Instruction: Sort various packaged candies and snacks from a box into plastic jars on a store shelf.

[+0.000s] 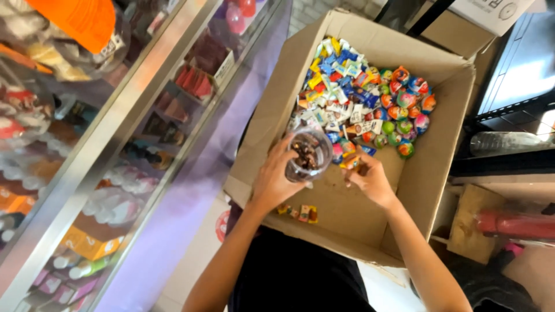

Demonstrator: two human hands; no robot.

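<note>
Nearest, mid-box, the left hand [272,182] clasps a clear jar [307,155] upright, the right hand [370,179] just beside it pinches a small wrapped sweet [350,163], and the candy heap [352,98] fills the cardboard box's [260,127] far corner.

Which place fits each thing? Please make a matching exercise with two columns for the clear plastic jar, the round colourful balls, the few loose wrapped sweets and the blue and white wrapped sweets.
Things:
1. clear plastic jar
2. round colourful balls
3. few loose wrapped sweets
4. blue and white wrapped sweets

Places:
A. far corner of the cardboard box
B. in the left hand
C. box floor, near edge
D. right side of the pile

Pairs: 1-B, 2-D, 3-C, 4-A
</note>
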